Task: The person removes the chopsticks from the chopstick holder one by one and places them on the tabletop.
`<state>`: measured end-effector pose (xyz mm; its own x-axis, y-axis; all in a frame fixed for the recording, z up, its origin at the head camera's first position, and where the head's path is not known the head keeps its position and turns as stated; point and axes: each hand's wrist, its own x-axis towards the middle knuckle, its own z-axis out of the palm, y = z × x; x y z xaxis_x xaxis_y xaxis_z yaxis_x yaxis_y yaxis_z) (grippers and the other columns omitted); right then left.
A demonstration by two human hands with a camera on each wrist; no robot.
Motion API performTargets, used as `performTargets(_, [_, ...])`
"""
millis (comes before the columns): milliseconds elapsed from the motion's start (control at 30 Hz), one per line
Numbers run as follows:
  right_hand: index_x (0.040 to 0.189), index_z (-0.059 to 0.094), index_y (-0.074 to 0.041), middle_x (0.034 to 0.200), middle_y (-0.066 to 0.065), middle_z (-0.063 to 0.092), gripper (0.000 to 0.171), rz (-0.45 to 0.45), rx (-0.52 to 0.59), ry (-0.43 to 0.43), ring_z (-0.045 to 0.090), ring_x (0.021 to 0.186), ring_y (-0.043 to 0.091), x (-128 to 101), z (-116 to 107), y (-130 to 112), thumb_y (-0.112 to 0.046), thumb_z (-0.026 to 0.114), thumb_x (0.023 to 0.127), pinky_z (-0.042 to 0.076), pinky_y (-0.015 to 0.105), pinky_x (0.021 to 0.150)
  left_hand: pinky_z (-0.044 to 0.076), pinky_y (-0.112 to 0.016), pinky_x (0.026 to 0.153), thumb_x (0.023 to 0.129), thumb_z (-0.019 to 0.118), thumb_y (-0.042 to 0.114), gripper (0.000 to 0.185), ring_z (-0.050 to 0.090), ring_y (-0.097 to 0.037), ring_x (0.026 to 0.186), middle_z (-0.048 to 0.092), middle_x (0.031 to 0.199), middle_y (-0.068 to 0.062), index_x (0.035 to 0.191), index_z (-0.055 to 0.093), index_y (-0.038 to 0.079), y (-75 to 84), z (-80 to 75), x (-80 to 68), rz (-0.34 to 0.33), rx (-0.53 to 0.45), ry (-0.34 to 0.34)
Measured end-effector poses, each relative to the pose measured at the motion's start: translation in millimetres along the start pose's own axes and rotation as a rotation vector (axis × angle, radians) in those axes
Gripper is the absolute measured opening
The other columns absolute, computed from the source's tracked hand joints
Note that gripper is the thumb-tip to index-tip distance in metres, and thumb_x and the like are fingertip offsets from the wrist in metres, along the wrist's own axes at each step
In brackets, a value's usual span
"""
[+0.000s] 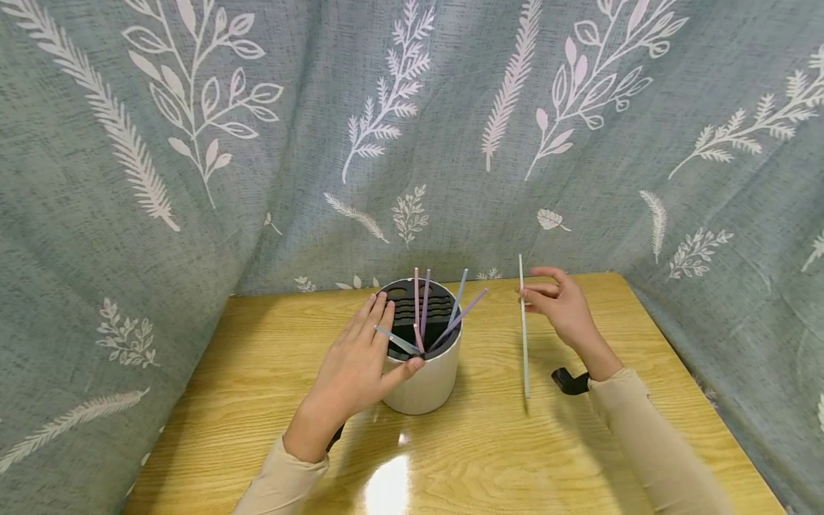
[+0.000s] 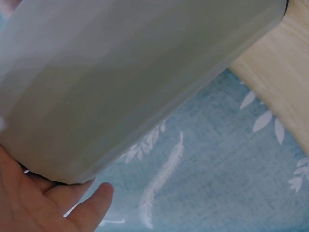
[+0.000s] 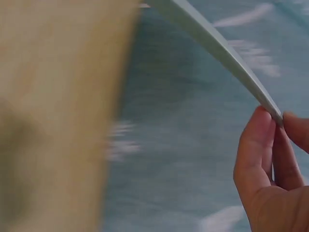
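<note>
The right hand [image 1: 565, 309], pinching the slim pale-green rod [image 1: 524, 343] at one spot, could let it swivel; the left hand [image 1: 359, 357] lies outstretched.

Work surface: one table [image 1: 489, 443] — yellow-brown, wood-grained, glossy. The grain runs roughly from left to right across the top. A bright reflection [image 1: 388, 486] appears on the near part, with a smaller one just beyond it. Item resting on the surface: one off-white cylindrical container [image 1: 421, 390] with a black slotted insert [image 1: 404, 315] — upright, near the far edge, about midway along it.
</note>
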<state>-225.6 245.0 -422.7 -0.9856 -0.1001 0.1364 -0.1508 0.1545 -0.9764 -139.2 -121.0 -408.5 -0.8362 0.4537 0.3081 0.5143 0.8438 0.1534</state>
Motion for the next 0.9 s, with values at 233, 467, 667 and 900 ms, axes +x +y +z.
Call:
performTargets(233, [0.146, 0.037, 0.007, 0.123, 0.033, 0.061, 0.058, 0.179, -0.019, -0.08, 0.062, 0.11, 0.047, 9, 10, 58, -0.009, 0.065, 0.099, 0.052, 0.055, 0.091, 0.019, -0.042, 0.119, 0.095, 0.036, 0.075, 0.099, 0.012, -0.03, 0.151, 0.019, 0.163, -0.019, 0.156, 0.025, -0.003, -0.7, 0.0, -0.9, 0.0, 0.004, 0.009])
performTargets(467, [0.144, 0.036, 0.012, 0.114, 0.029, 0.066, 0.055, 0.255, -0.036, -0.116, 0.069, 0.095, 0.037, 16, 19, 88, -0.003, 0.063, 0.099, 0.058, 0.044, 0.082, 0.021, -0.044, 0.119, 0.096, 0.036, 0.074, 0.098, 0.015, -0.032, 0.151, 0.02, 0.163, -0.019, 0.156, 0.026, -0.003, -0.8, 1.2, -0.2, 0.003, 0.006, 0.02])
performTargets(667, [0.143, 0.037, 0.013, 0.116, 0.032, 0.065, 0.055, 0.294, -0.045, -0.13, 0.07, 0.086, 0.03, 17, 22, 94, 0.0, 0.064, 0.097, 0.059, 0.041, 0.079, 0.019, -0.043, 0.12, 0.096, 0.036, 0.075, 0.099, 0.006, -0.026, 0.152, 0.016, 0.164, -0.018, 0.157, 0.023, -0.002, -1.1, 0.5, 0.0, -0.007, -0.003, -0.007])
performTargets(900, [0.139, 0.041, 0.012, 0.114, 0.033, 0.064, 0.047, 0.288, -0.078, -0.123, 0.069, 0.093, 0.035, 16, 23, 99, 0.0, 0.062, 0.098, 0.059, 0.039, 0.078, 0.021, -0.045, 0.119, 0.096, 0.037, 0.074, 0.099, 0.012, -0.03, 0.151, 0.019, 0.163, -0.019, 0.157, 0.025, -0.002, -1.5, 0.5, -0.9, 0.002, -0.008, 0.013])
